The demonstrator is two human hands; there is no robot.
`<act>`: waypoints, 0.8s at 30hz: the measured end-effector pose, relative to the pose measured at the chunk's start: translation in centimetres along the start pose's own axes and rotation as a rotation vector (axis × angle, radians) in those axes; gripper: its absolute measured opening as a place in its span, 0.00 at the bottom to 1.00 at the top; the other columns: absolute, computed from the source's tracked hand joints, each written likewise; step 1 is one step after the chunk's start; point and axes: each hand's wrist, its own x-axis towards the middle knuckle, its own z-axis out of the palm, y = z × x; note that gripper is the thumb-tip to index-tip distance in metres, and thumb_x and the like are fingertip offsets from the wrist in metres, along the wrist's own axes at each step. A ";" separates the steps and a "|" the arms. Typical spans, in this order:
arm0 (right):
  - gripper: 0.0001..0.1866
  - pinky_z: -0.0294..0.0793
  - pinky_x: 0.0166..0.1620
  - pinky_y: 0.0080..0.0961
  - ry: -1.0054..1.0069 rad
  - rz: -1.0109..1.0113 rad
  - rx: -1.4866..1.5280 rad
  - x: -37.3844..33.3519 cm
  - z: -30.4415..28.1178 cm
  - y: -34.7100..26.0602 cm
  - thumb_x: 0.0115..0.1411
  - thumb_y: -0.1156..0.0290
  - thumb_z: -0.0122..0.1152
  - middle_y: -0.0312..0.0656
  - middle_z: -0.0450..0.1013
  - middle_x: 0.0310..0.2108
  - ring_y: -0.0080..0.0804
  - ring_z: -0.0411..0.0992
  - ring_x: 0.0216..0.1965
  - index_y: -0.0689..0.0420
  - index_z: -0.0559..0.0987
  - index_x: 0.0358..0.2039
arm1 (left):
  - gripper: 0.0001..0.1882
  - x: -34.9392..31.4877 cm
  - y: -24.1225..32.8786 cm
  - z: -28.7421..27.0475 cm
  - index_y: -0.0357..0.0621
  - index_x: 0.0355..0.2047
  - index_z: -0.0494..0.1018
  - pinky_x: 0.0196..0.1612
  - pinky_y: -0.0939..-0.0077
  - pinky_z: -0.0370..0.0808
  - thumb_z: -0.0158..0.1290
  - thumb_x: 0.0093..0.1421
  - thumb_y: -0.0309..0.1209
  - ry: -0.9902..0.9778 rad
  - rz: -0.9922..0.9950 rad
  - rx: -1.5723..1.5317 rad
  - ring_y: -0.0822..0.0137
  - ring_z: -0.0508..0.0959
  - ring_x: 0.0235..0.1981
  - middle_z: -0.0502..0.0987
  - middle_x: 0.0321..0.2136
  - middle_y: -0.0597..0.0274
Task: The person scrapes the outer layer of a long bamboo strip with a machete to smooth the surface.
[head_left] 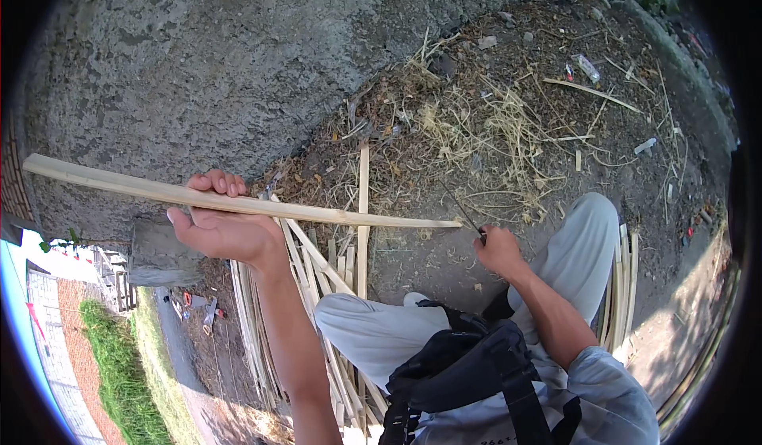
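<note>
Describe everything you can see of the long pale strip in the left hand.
The long pale strip is cream-yellow, looks like split bamboo or wood, and has a knot-like mark right of its middle. It appears broader at the picture's left end, narrowing rightward. It slants slightly down to the right, lying across the palm of the left hand. Its right end is near the thin blade in the right hand; whether they touch is unclear.

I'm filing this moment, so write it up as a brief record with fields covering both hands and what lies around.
Left hand: palm up, holding a long pale strip
Right hand: gripping a thin-bladed knife near the strip's right end
More strips: on the ground at both sides of the person
Beyond: dry shavings, rough grey surface
</note>
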 end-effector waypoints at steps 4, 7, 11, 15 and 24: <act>0.16 0.73 0.35 0.44 0.122 0.055 0.214 0.1 -0.5 -0.6 0.54 0.64 0.57 0.59 0.74 0.22 0.56 0.75 0.28 0.66 0.78 0.32 | 0.23 0.5 -1.0 -0.2 0.43 0.28 0.64 0.33 0.73 0.62 0.37 0.66 0.51 -0.146 0.087 -0.002 0.68 0.62 0.27 0.62 0.25 0.60; 0.18 0.72 0.31 0.39 0.192 0.070 0.406 0.5 -1.2 -1.5 0.56 0.61 0.57 0.56 0.72 0.18 0.52 0.74 0.24 0.67 0.77 0.31 | 0.23 0.6 -1.1 0.4 0.40 0.30 0.65 0.34 0.69 0.66 0.38 0.68 0.48 -0.169 0.120 0.118 0.67 0.65 0.29 0.63 0.26 0.61; 0.17 0.70 0.27 0.37 0.133 0.114 0.319 0.5 -1.7 -1.6 0.58 0.62 0.56 0.52 0.72 0.17 0.43 0.72 0.19 0.67 0.77 0.32 | 0.28 0.1 -1.4 1.9 0.37 0.33 0.65 0.30 0.68 0.70 0.40 0.65 0.54 -0.227 0.122 0.165 0.64 0.71 0.29 0.65 0.26 0.59; 0.09 0.64 0.19 0.27 0.098 0.253 0.769 0.8 -0.3 0.1 0.59 0.69 0.55 0.38 0.67 0.17 0.25 0.65 0.15 0.63 0.74 0.31 | 0.30 -0.6 -1.4 3.1 0.38 0.31 0.62 0.14 0.76 0.59 0.42 0.62 0.58 -0.345 -0.005 0.169 0.71 0.61 0.11 0.63 0.21 0.60; 0.06 0.63 0.17 0.25 0.078 0.174 0.422 1.5 -0.5 2.1 0.58 0.72 0.54 0.35 0.67 0.17 0.22 0.65 0.16 0.62 0.74 0.28 | 0.27 -1.5 -1.5 3.8 0.43 0.31 0.58 0.14 0.81 0.54 0.41 0.63 0.58 -0.031 0.048 0.241 0.77 0.57 0.12 0.62 0.19 0.64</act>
